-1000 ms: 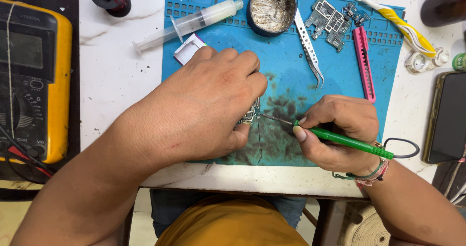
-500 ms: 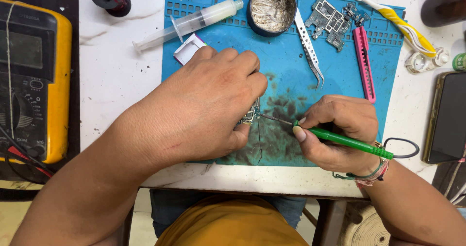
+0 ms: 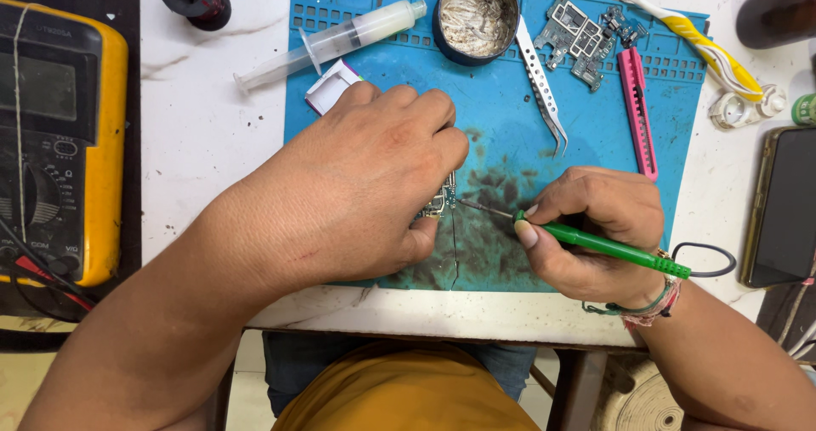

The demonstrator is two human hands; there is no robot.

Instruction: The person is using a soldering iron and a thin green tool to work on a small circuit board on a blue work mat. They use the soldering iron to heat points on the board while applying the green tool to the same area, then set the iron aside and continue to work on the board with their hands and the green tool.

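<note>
My left hand (image 3: 357, 193) lies palm down on the blue work mat (image 3: 510, 125) and pins a small circuit board (image 3: 439, 200), mostly hidden under the fingers. My right hand (image 3: 595, 231) grips a green-handled soldering iron (image 3: 603, 244) like a pen. Its metal tip points left and touches the exposed edge of the board. A dark scorched patch stains the mat around the board.
On the mat's far side lie a syringe (image 3: 331, 44), a round tin (image 3: 476, 14), tweezers (image 3: 540, 87), loose circuit boards (image 3: 586, 36) and a pink cutter (image 3: 637, 112). A yellow multimeter (image 3: 59, 142) sits at left, a phone (image 3: 782, 206) at right.
</note>
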